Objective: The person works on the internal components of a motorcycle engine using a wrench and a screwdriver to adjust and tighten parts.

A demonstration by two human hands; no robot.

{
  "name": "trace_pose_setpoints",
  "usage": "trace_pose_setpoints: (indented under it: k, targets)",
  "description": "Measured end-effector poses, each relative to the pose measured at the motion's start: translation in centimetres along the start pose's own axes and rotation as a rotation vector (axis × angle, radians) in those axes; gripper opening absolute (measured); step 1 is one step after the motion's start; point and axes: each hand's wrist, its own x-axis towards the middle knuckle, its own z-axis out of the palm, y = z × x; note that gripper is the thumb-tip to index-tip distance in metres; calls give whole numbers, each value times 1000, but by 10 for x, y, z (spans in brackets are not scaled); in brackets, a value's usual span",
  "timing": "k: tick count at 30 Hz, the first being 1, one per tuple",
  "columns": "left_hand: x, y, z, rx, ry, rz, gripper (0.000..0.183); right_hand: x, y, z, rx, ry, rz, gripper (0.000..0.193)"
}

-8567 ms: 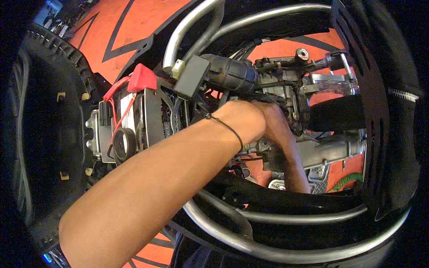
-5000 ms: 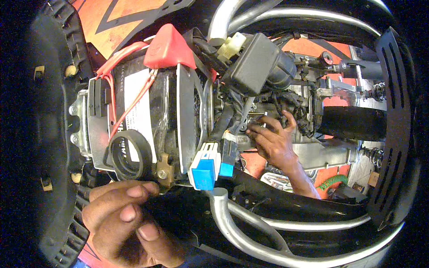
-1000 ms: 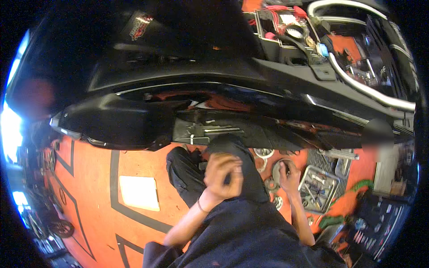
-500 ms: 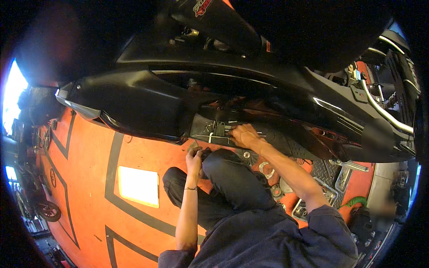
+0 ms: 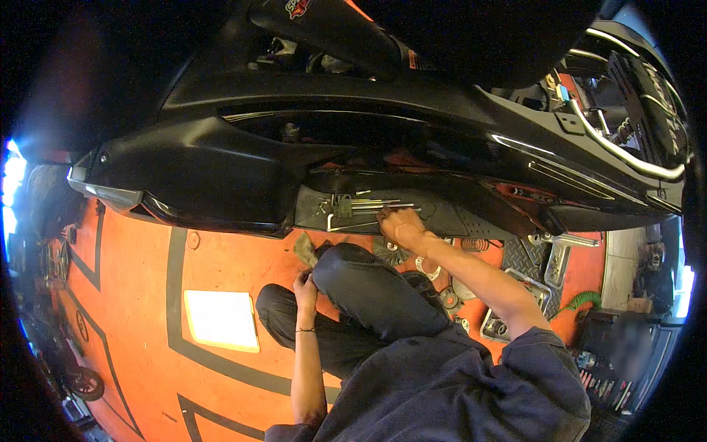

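My right hand (image 5: 401,227) is closed over the near side of the footboard (image 5: 449,214) of a black scooter (image 5: 243,162). Its fingertips are at the tools there, and whatever they grip is hidden. Left of those fingers lies an L-shaped hex key (image 5: 331,222), with several slim metal rods (image 5: 375,203) behind it and small screws (image 5: 322,206) at the far left. By my bent knee, my left hand (image 5: 305,289) has its fingers curled together. A crumpled olive-grey rag (image 5: 305,249) sticks up just beyond them; whether they hold it is unclear.
Metal parts, among them a ring (image 5: 427,267), a coil spring (image 5: 475,244) and a tray of parts (image 5: 495,326), lie on the orange floor to the right. A green coiled hose (image 5: 585,298) is farther right. A bright white panel (image 5: 221,320) shows on the floor at left.
The view has shifted. My right hand has slid a little rightward along the tools. My left hand has drawn back toward me, and more of the rag shows.
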Motion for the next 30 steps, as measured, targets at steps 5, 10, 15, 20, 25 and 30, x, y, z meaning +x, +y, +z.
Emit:
trace_pose_setpoints:
  k: [5, 10, 15, 20, 25, 30]
  targets:
    - [18, -15, -9, 102, -135, 119, 25, -3, 2, -19, -11, -152, 28, 23]
    - [36, -5, 13, 234, -277, 148, 24, -40, 4, -40, -28, -62, 202, 42]
    - [82, 15, 42, 373, -423, 663, 40, -164, -2, -47, 342, 281, 698, 44]
    - [76, 42, 95, 1163, -308, 1222, 67, -310, -76, -22, 579, 265, 1317, 31]
    - [77, 49, 87, 1252, -252, 961, 69, -414, -161, -12, 649, 518, 1868, 28]
    - [77, 51, 87, 1268, -226, 959, 67, -462, -208, 66, 990, 839, 2234, 26]
